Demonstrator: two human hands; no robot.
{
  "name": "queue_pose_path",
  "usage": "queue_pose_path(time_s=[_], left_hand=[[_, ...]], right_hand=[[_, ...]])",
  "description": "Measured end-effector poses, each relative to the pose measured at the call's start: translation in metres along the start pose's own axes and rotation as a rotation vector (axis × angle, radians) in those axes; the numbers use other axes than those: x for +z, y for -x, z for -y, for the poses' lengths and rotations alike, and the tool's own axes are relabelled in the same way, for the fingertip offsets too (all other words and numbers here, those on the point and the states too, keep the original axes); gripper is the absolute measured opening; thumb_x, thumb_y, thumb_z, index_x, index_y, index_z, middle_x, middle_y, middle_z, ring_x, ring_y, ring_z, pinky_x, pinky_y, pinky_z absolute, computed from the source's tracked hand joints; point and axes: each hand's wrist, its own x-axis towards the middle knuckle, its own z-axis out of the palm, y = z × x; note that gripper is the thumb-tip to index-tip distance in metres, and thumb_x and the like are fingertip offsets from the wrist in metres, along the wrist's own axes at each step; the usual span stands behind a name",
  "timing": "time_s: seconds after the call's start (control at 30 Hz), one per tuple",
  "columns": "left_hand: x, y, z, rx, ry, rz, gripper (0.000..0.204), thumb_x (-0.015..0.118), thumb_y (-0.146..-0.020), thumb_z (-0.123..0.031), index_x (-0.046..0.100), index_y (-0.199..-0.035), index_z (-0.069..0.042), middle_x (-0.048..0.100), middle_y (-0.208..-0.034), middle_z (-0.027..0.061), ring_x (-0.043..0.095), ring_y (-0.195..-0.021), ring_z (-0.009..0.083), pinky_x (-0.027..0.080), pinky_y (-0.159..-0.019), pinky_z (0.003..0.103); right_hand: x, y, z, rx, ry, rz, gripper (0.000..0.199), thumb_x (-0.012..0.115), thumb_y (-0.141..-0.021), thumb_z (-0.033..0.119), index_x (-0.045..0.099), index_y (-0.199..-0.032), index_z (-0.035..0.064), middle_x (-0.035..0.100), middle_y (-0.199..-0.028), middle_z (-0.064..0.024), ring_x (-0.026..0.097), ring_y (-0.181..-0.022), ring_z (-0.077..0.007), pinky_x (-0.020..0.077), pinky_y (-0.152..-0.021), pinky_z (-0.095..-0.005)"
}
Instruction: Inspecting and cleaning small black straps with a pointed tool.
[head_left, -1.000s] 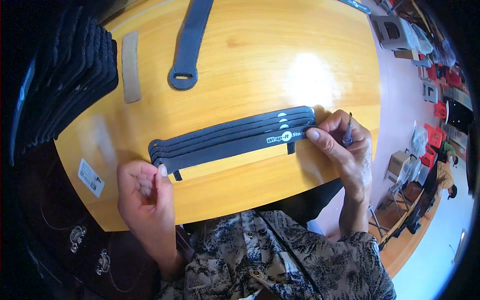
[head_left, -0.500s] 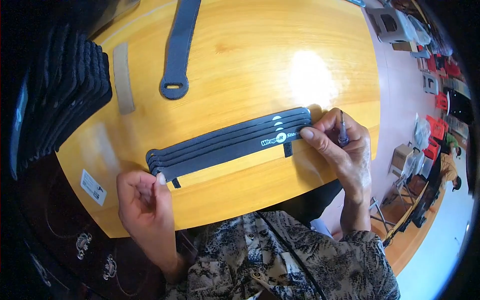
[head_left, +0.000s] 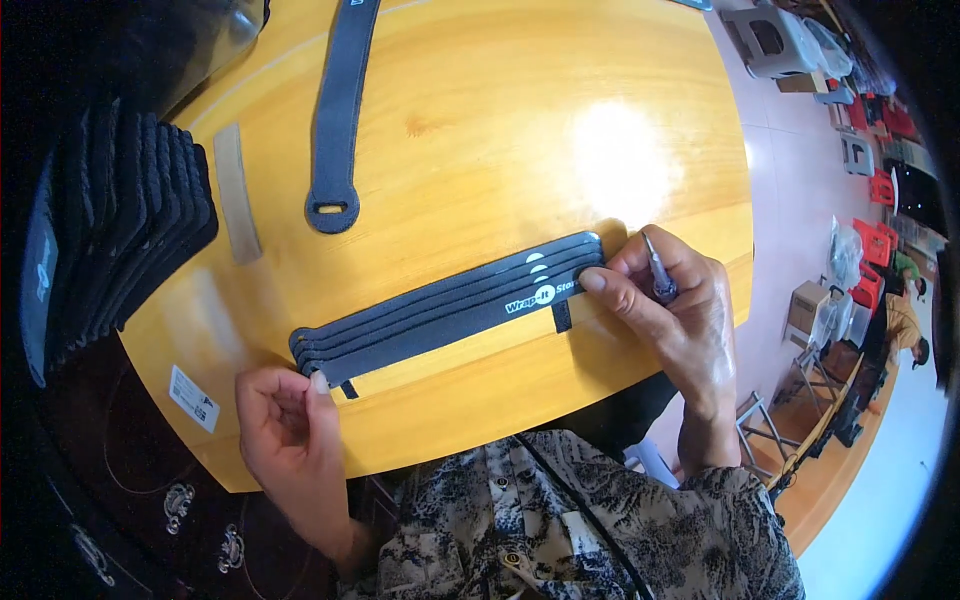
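Several dark grey fabric straps (head_left: 440, 322), fanned so their edges overlap in steps, lie across the near part of the wooden table (head_left: 470, 170). White printing shows near their right end. My left hand (head_left: 292, 430) pinches the left end between thumb and fingertips. At the other end, the thumb and fingers of my right hand (head_left: 680, 325) grip the straps. A thin pointed tool with a translucent purplish handle (head_left: 660, 282) is also tucked in the right fingers, its tip up. Short black tabs (head_left: 562, 317) stick out below the straps near both ends.
Farther off lies a single grey strap (head_left: 340, 120) with a slotted round end. To its left are a tan strip (head_left: 237, 195) and a thick pile of black straps (head_left: 150, 220). A white label (head_left: 193, 398) sits at the table's left edge. Stools (head_left: 768, 42) stand at right.
The view has shifted slightly, so the loose strap and the pile appear lower. Both hands keep hold of the strap ends. The tool in my right hand now tilts more to the left.
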Motion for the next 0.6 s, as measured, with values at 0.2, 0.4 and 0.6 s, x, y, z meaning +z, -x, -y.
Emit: queue_pose_path(time_s=[0.2,0.4,0.6], left_hand=[[0.0,-0.001,-0.003,-0.024,0.04,0.026,0.013,0.056,-0.085,0.006,0.048,-0.089,-0.002,0.044,-0.075,-0.0018,0.042,-0.067,0.0032,0.036,-0.06,0.017],[-0.003,-0.001,-0.001,0.025,0.011,0.035,0.012,0.055,-0.084,0.009,0.05,-0.088,-0.001,0.041,-0.075,-0.0026,0.039,-0.067,0.0033,0.034,-0.06,0.017],[-0.009,-0.001,-0.008,-0.015,-0.06,0.078,0.011,0.056,-0.084,0.007,0.053,-0.09,-0.001,0.042,-0.07,-0.0035,0.038,-0.063,0.0025,0.032,-0.056,0.017]], right_hand=[[0.002,-0.004,0.001,-0.04,-0.063,-0.059,0.025,0.074,-0.078,0.012,0.052,-0.073,0.0036,0.044,-0.059,0.0023,0.04,-0.057,-0.0041,0.0348,-0.051,-0.0212],[0.001,-0.007,0.0,-0.062,-0.069,0.019,0.022,0.073,-0.078,0.008,0.052,-0.074,0.0046,0.046,-0.062,0.0053,0.041,-0.059,-0.0025,0.0351,-0.053,-0.019],[-0.005,-0.013,0.006,0.01,-0.109,0.103,0.02,0.073,-0.078,0.008,0.054,-0.074,0.0049,0.046,-0.06,0.0068,0.041,-0.056,-0.0007,0.0331,-0.049,-0.0177]])
